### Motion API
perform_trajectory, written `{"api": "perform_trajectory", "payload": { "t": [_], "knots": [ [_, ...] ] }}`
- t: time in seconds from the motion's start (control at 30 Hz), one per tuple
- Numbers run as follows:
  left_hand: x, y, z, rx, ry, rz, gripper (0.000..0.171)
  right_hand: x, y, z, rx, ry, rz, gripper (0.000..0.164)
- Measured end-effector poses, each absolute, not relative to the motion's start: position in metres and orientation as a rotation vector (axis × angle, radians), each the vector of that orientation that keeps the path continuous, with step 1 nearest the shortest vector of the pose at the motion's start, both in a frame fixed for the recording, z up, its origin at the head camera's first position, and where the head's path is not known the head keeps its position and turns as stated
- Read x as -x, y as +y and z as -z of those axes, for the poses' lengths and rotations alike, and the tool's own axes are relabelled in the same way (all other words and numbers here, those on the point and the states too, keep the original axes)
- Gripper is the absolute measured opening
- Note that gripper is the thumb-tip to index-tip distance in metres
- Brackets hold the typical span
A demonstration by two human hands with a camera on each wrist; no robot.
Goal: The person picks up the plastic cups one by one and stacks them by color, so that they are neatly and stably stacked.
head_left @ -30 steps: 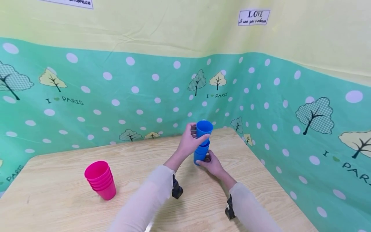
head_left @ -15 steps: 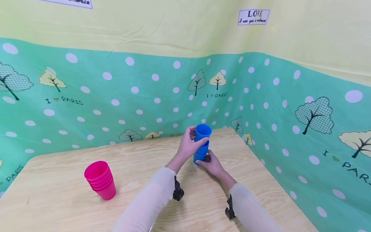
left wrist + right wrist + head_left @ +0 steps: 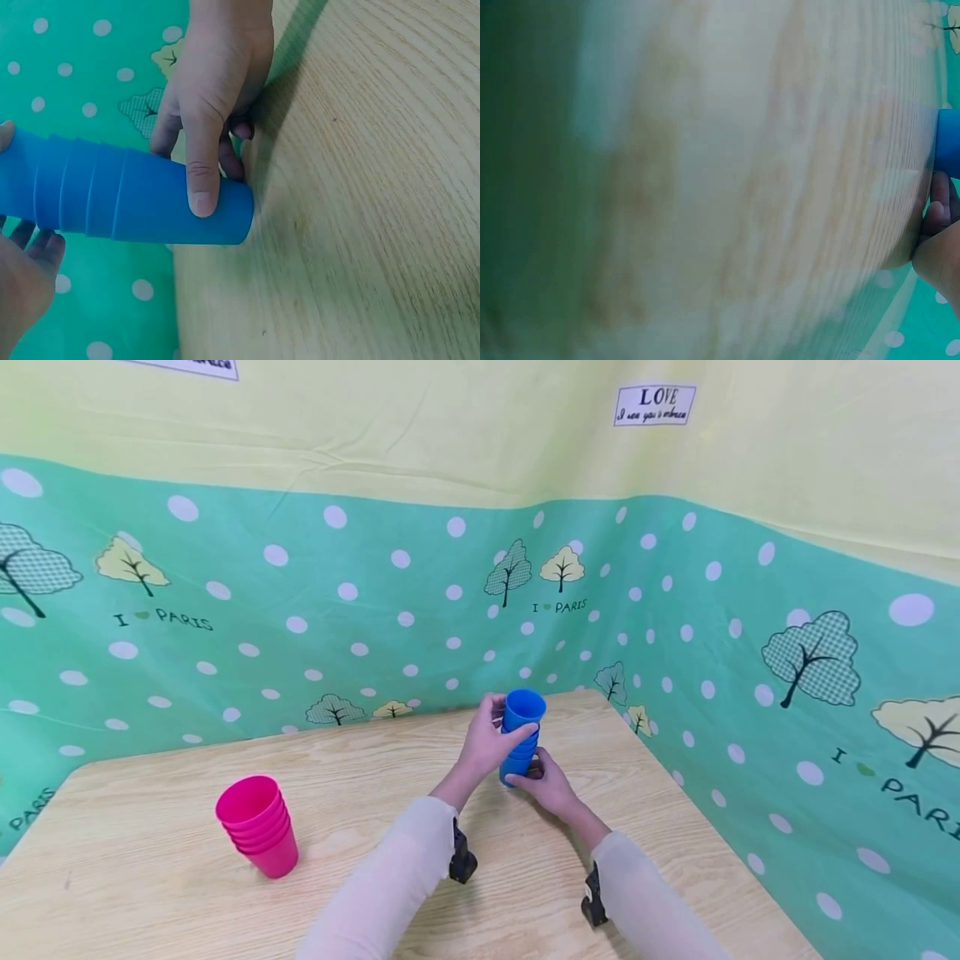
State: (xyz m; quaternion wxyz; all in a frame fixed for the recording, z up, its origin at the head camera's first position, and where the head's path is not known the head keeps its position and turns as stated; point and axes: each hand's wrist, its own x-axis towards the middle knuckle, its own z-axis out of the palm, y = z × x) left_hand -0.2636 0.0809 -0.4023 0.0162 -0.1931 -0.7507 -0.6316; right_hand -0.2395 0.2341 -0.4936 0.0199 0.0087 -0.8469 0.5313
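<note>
A column of nested blue cups (image 3: 515,767) stands upright on the wooden table. Around the uppermost blue cup (image 3: 524,706) my left hand (image 3: 482,747) curls, thumb in front and fingers behind. My right hand (image 3: 551,787) grips the lowest cup near the tabletop. In the left wrist view the right hand's thumb lies across the bottom cup (image 3: 161,199), while the left fingers hold the cup at the other end. Only an edge of a blue cup (image 3: 948,142) and part of a hand (image 3: 939,240) show in the right wrist view.
A stack of several pink cups (image 3: 260,827) stands on the left of the wooden table (image 3: 360,793). Green dotted cloth (image 3: 382,585) hangs behind the table and along its right side.
My left hand has lowered the uppermost blue cup into the stack below it, closing the gap between them. The right hand keeps its hold in place; the pink cups have not moved.
</note>
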Motion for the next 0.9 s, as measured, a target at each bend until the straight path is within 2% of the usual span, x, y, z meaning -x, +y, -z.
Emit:
{"api": "perform_trajectory", "payload": {
  "t": [0.33, 0.63, 0.9],
  "knots": [
    [0.263, 0.080, 0.411, 0.547, -2.419, 1.931, 0.063, 0.245, 0.237, 0.505, -0.009, -2.636, -1.643, 0.059],
    [0.263, 0.080, 0.418, 0.545, -2.451, 1.914, 0.063, 0.228, 0.227, 0.475, -0.066, -2.623, -1.674, 0.052],
    [0.261, 0.079, 0.419, 0.553, -2.460, 1.966, 0.062, 0.225, 0.226, 0.471, -0.061, -2.611, -1.684, 0.052]
  ]
}}
